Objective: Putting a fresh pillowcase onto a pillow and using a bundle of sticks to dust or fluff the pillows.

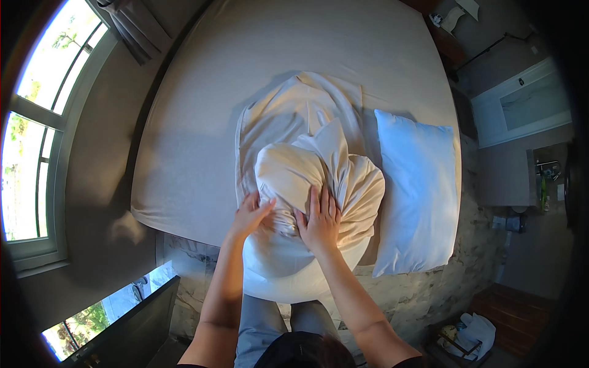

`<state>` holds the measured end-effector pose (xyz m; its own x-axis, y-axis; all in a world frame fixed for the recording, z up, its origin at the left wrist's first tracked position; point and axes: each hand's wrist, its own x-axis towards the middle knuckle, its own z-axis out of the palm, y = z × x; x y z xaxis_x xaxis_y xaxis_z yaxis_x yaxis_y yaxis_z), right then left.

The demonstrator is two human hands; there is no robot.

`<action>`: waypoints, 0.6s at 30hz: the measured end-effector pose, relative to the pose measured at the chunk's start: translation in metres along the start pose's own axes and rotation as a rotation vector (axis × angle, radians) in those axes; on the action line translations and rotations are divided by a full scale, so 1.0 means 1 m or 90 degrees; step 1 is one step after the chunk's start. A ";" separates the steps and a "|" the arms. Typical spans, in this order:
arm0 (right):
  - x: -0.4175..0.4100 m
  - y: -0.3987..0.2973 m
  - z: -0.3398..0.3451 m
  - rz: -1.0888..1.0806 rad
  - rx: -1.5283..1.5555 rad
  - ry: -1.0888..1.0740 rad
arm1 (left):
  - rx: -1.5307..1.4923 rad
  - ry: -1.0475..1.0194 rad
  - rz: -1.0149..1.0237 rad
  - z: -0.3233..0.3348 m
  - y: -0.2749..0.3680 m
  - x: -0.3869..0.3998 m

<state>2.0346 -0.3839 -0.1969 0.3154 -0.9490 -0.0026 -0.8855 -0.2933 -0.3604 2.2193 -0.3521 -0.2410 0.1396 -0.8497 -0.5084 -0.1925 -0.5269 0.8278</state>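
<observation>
A cream pillowcase lies bunched and folded over the upper part of a white pillow. The pillow's bare lower end hangs over the bed's near edge, against my legs. At the left side of the gathered cloth is my left hand, thumb spread from its fingers; whether it grips the fabric is unclear. My right hand rests palm down on the bunched folds, fingertips at a deep crease and thumb apart. A looser, flatter part of the cream cloth spreads on the bed beyond.
The bed bears a fitted beige sheet. On its right side lies another pillow, white-blue in the light. A window and curtain are at left. A dark panel stands at lower left. Bundled cloth sits lower right.
</observation>
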 end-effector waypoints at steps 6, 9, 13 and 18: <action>0.002 0.012 0.007 -0.014 -0.015 0.053 | -0.247 0.081 0.088 0.028 0.019 0.019; 0.027 0.013 0.009 -0.064 0.010 0.088 | -0.218 0.046 -0.043 0.022 -0.002 -0.002; 0.022 0.006 0.004 -0.112 0.067 -0.013 | -0.150 -0.033 -0.212 0.006 -0.020 -0.010; -0.008 0.005 -0.006 -0.103 0.114 0.040 | -0.197 0.317 0.170 0.025 -0.020 0.035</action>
<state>2.0255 -0.3789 -0.1935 0.4221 -0.8980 0.1243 -0.7487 -0.4226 -0.5107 2.2038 -0.3719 -0.2809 0.5740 -0.8020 -0.1652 -0.0052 -0.2053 0.9787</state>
